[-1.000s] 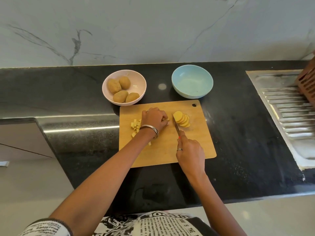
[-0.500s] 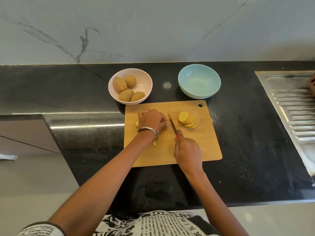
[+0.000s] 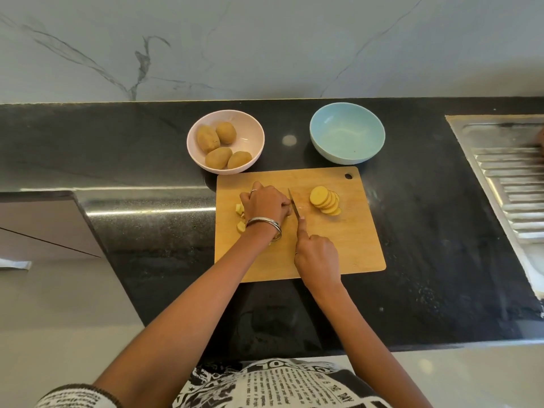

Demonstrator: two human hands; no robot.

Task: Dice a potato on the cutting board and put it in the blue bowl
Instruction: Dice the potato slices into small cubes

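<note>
A wooden cutting board [image 3: 338,251] lies on the black stone countertop [image 3: 147,142] in the middle of the frame. The person's left hand [image 3: 265,203] rests knuckles-up on the left half of the board, fingers curled down over a potato piece I cannot see beneath them; a ring sits on one finger and a metal bangle [image 3: 265,225] circles the wrist. A few pale yellow potato cubes [image 3: 240,216] peek out at the hand's left edge.

The right hand [image 3: 318,256], lower and just right of centre, grips the handle of a kitchen knife [image 3: 294,205], fingers wrapped round it and the forefinger stretched along the top. The blade points toward the top of the frame and stands right against the left hand's fingertips.

To the right of the blade, apart from it, a fanned row of round potato slices [image 3: 325,200] lies on the board near its upper right part.

Just above the board's upper right corner stands the blue bowl [image 3: 347,132], with no potato in it. Above the upper left corner sits a pink bowl [image 3: 256,136] holding four whole unpeeled potatoes [image 3: 219,157]. A ribbed steel sink drainboard [image 3: 512,184] runs along the right edge of the frame, and a marbled white wall [image 3: 265,45] fills the top.
</note>
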